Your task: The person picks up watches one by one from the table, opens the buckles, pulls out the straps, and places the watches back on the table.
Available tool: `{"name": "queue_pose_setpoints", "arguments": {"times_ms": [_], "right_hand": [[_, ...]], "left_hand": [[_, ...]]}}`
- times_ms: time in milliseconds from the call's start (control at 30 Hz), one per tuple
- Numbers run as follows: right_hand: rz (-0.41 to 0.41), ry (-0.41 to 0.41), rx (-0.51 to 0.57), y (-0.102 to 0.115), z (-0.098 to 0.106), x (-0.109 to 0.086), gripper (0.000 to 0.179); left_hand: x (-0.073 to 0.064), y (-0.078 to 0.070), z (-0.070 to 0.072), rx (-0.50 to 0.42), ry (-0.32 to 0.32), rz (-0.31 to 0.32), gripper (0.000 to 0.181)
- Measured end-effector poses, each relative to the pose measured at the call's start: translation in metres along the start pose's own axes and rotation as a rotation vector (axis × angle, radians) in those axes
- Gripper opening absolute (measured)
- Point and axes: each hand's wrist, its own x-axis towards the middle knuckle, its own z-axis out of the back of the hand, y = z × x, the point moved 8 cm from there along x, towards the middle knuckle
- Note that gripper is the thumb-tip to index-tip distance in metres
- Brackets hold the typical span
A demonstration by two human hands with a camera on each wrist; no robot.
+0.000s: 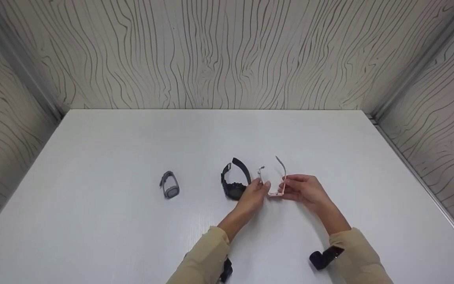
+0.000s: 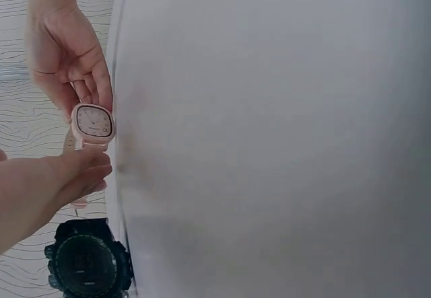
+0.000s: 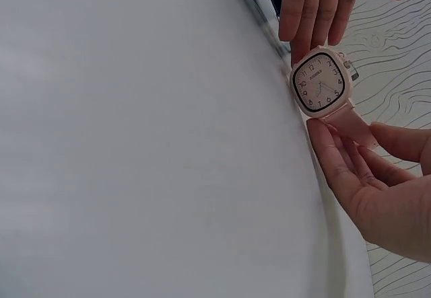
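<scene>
Three watches showed in the head view: a gray watch (image 1: 171,191) on the left of the white table (image 1: 124,236), a black watch (image 1: 235,191) beside the left hand (image 1: 251,195), and a pink watch (image 1: 276,194) between both hands, the right hand (image 1: 307,190) to its right. From the left wrist, the pink watch faced the camera, near the black one. From the right wrist, the right hand pinched its strap (image 3: 351,127); the left hand's straight fingers (image 3: 327,7) touched its opposite end, thumb spread.

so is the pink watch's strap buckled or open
Open: the strap of the pink watch has its two ends standing apart in the head view.
</scene>
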Motion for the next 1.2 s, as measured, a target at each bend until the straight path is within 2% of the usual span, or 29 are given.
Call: {"name": "queue_pose_setpoints", "arguments": {"times_ms": [300,533,800,933,1067,1133,1200], "right_hand": [[0.007,-0.063,-0.125,0.001,0.002,0.000,0.031],[0.005,-0.118,-0.187,0.002,0.004,0.001,0.028],[0.030,-0.213,-0.290,0.013,0.007,-0.002,0.027],[0.056,-0.250,-0.363,0.022,0.005,-0.005,0.026],[0.092,-0.250,-0.386,0.032,0.000,-0.008,0.024],[0.108,-0.236,-0.381,0.036,-0.005,-0.008,0.024],[0.125,-0.219,-0.372,0.039,-0.010,-0.009,0.024]], "left_hand": [[-0.002,0.005,0.000,0.016,0.048,0.019,0.062],[-0.004,0.004,0.002,0.047,0.058,0.022,0.061],[-0.009,-0.008,0.008,0.034,0.073,0.003,0.057],[-0.015,-0.018,0.016,0.067,0.071,-0.022,0.051],[-0.022,-0.029,0.028,0.118,0.052,-0.062,0.046],[-0.025,-0.033,0.036,0.095,0.038,-0.070,0.044],[-0.027,-0.037,0.045,0.035,0.022,-0.074,0.042]]}}
